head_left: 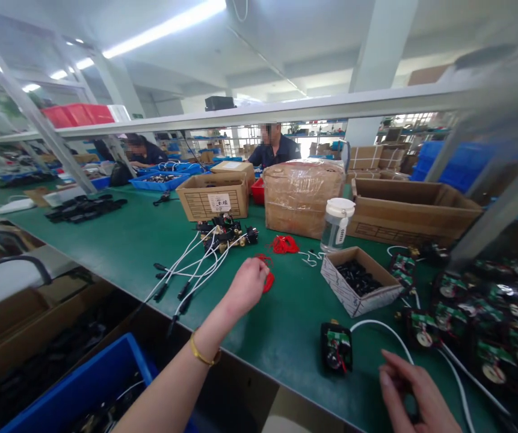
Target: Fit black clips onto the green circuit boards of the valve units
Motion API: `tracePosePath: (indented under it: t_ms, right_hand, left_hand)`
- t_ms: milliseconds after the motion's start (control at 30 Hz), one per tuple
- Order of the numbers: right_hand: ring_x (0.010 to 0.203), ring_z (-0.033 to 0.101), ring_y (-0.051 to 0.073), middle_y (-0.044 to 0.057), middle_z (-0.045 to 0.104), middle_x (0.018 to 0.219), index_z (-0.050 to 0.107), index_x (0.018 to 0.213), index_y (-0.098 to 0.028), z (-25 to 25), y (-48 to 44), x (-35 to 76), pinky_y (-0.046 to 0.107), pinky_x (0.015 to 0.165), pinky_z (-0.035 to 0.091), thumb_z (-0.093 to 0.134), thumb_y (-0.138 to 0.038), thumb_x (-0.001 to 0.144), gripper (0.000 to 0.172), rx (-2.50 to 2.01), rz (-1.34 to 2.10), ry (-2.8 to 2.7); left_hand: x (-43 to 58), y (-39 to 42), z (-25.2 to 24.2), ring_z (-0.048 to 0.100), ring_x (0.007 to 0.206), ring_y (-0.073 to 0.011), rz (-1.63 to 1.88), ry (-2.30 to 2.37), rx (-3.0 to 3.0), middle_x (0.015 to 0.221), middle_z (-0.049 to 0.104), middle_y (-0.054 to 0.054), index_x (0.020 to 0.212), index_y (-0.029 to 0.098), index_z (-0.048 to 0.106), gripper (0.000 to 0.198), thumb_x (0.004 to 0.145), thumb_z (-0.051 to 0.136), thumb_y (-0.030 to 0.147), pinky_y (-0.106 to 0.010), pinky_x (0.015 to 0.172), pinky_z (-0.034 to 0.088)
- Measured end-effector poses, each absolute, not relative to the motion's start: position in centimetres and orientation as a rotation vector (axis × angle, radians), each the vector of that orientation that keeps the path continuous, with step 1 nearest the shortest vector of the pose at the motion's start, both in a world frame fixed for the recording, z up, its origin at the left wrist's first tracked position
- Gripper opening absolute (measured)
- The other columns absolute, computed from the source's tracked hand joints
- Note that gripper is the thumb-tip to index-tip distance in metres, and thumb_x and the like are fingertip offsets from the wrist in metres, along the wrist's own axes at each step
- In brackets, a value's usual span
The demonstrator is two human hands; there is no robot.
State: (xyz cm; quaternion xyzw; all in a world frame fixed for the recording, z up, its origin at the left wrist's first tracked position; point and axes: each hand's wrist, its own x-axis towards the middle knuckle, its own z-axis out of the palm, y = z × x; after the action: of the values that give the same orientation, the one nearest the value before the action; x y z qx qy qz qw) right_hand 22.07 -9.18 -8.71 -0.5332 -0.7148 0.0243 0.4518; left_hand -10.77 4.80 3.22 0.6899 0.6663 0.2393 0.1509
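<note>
Bunching fingers at the red wires (268,282), the left hand (248,282) hides its grip; separating them singly seems advisable. Right hand (425,388): fingers parted.

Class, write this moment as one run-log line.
left hand: at red strands, grip unclear; right hand: open, near white cable; black unit: circuit board showing; small box: black parts inside

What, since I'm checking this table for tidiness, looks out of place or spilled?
One thing: the white cables are splayed out, and a dark plug seems to poke past the table's front edge, where it could get snagged. The red strands by the left hand lie loose, but I see nothing spilled or damaged.
</note>
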Motion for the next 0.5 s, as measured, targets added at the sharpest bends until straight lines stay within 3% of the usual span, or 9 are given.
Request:
tracePosePath:
  t_ms: [200,300,367,433,500]
  right_hand:
    - [0.088,0.067,0.020,0.005,0.066,0.110,0.066,0.119,-0.026,-3.3,-7.3,18.3,0.027,0.074,0.059,0.058,-0.038,0.103,0.022,-1.246,0.332,-1.639]
    - [0.095,0.066,0.022,0.008,0.063,0.125,0.063,0.130,-0.025,-1.2,-6.2,16.3,0.035,0.086,0.057,0.061,-0.040,0.098,0.035,-1.203,0.687,-1.575]
    - [0.112,0.062,0.026,0.011,0.058,0.137,0.057,0.140,-0.025,-0.2,-5.6,15.0,0.039,0.093,0.055,0.066,-0.040,0.095,0.048,-1.108,0.957,-1.486]
    - [0.125,0.056,0.028,0.013,0.055,0.142,0.053,0.143,-0.024,0.4,-5.4,13.9,0.039,0.095,0.052,0.073,-0.041,0.090,0.059,-0.970,1.187,-1.365]
    - [0.122,0.057,0.028,0.013,0.058,0.137,0.054,0.140,-0.023,0.8,-5.6,13.1,0.036,0.090,0.052,0.080,-0.044,0.085,0.064,-0.840,1.392,-1.218]
  left_hand:
    - [-8.8,1.8,9.8,0.054,0.075,-0.0178,0.855,1.579,1.784,0.079,0.061,0.000,0.084,0.020,0.060,0.028,0.095,0.046,0.041,-0.028,0.067,0.040]
    - [-7.0,-0.4,11.4,0.047,0.074,-0.0172,0.879,1.380,1.618,0.075,0.054,0.002,0.079,0.020,0.058,0.028,0.090,0.053,0.046,-0.029,0.068,0.036]
    - [-5.8,-1.7,11.9,0.046,0.077,-0.0176,0.876,1.289,1.544,0.076,0.053,0.001,0.078,0.020,0.058,0.028,0.087,0.056,0.047,-0.029,0.072,0.036]
    - [-4.9,-2.6,11.8,0.046,0.079,-0.0179,0.880,1.220,1.462,0.077,0.053,0.001,0.078,0.020,0.058,0.028,0.086,0.059,0.047,-0.029,0.073,0.036]
    - [-4.3,-3.3,11.5,0.047,0.079,-0.0178,0.884,1.161,1.373,0.077,0.053,0.001,0.078,0.020,0.059,0.028,0.085,0.063,0.047,-0.029,0.074,0.037]
